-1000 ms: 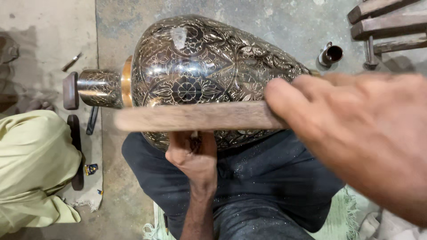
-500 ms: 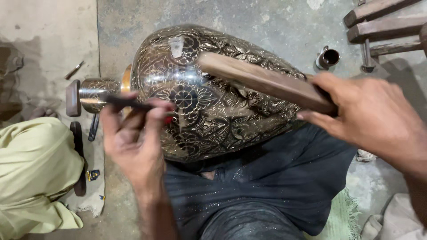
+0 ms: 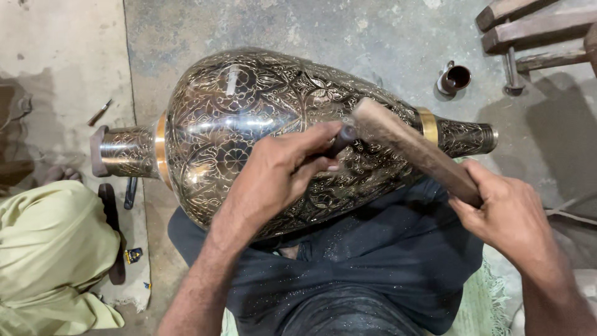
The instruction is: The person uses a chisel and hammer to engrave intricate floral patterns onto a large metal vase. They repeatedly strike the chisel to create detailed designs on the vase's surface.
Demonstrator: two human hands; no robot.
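Lying sideways across the lap for steadiness: big engraved brass vase [image 3: 261, 118]. Swinging above it, wooden mallet [image 3: 413, 149], right hand [image 3: 507, 214] wrapping tight around the handle. Pinching a small dark chisel [image 3: 342, 138] against the belly for carving: left hand [image 3: 280, 171], fingers closing fully.

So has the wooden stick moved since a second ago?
Yes. The wooden stick swung from lying level across the engraved vase to slanting toward its right neck.

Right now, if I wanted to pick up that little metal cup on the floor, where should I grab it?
Probably around its round side wall, coming down from above. The metal cup appears to lie tilted with its dark open mouth showing, alone on the bare concrete floor, so nothing blocks your fingers.
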